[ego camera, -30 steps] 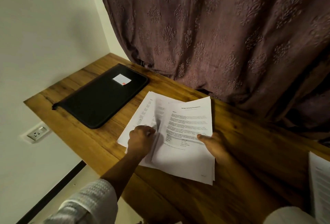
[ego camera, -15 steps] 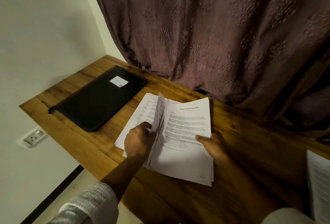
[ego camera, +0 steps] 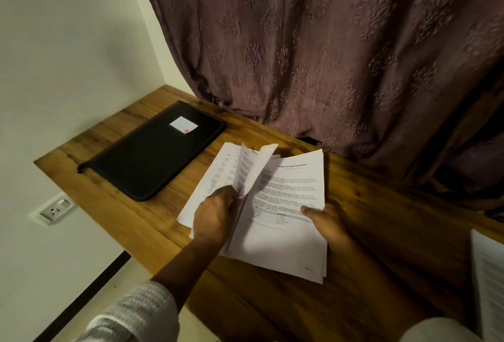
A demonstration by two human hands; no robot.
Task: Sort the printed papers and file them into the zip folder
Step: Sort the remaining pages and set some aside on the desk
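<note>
The left hand (ego camera: 215,213) had peeled 1 sheet (ego camera: 252,170) higher off the printed papers (ego camera: 283,246) on the table (ego camera: 381,232), pinching its edge. The right hand (ego camera: 327,224) gripped the stack's side, thumb on top. Sorting seemed underway; the zip folder (ego camera: 152,156) lay closed nearby, untouched.

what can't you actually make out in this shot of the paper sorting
All in the head view:
- Body text on the paper stack: too small; only its heading reads.
- The label on the zip folder: writing too small.
- The second paper pile: cut off by the right edge.
- The left hand: ends of its fingers hidden behind the lifted sheet.
- The right hand: fingers hidden by the stack.
</note>
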